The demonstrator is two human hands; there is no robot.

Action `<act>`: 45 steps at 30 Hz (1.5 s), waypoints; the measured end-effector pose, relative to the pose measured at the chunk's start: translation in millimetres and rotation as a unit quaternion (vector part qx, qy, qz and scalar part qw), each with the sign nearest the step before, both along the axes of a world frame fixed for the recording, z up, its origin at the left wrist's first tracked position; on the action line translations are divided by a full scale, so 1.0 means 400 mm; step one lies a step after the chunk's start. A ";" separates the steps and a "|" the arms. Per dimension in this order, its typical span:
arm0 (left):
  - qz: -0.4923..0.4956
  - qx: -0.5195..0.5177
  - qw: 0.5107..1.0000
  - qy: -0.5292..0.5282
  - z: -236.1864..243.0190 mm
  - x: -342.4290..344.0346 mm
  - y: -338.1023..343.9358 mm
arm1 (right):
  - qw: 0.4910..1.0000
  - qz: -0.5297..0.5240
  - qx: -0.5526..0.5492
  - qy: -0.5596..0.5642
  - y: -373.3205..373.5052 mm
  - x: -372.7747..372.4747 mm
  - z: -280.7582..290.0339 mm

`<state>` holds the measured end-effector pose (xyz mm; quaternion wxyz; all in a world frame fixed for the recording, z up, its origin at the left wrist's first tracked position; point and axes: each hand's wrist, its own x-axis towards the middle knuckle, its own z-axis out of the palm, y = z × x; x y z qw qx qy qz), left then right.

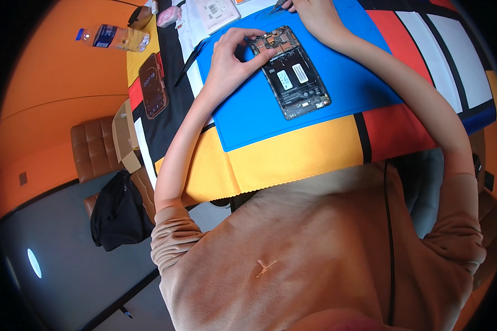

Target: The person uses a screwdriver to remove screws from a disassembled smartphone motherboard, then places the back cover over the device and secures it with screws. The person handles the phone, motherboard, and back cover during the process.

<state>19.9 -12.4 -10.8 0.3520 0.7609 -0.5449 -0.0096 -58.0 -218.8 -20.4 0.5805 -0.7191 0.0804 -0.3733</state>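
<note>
An opened smartphone (296, 71) lies on a blue mat (243, 124), its circuit board bared at the far end and its black battery in the middle. My left hand (232, 58) grips its far left corner, thumb over the board and fingers at the edge. Beyond the phone to the right, my right hand (315, 19) is closed on a slim dark pointed tool (279, 6) near the picture's top edge. Whether that tool is a pair of tweezers cannot be made out.
Left of the mat, a second phone (153, 85) with a lit screen lies on the coloured tablecloth (276, 165). A water bottle (113, 37), a pink item (169, 16) and a white box (218, 14) are farther back. A black bag (121, 212) rests on a brown chair (94, 146).
</note>
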 end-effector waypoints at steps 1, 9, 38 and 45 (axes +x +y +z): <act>0.001 0.002 1.000 -0.001 0.000 0.000 0.001 | 1.000 0.001 0.000 -0.003 0.001 -0.001 0.001; 0.029 -0.046 0.992 0.111 -0.012 0.009 0.007 | 0.996 0.055 0.060 -0.046 0.002 0.003 -0.003; 0.026 -0.064 0.992 0.109 -0.025 0.026 0.014 | 0.977 0.188 0.076 -0.066 0.043 -0.026 0.014; 0.027 -0.059 0.993 0.101 -0.026 0.030 0.014 | 0.977 0.195 0.051 -0.065 0.042 -0.029 0.014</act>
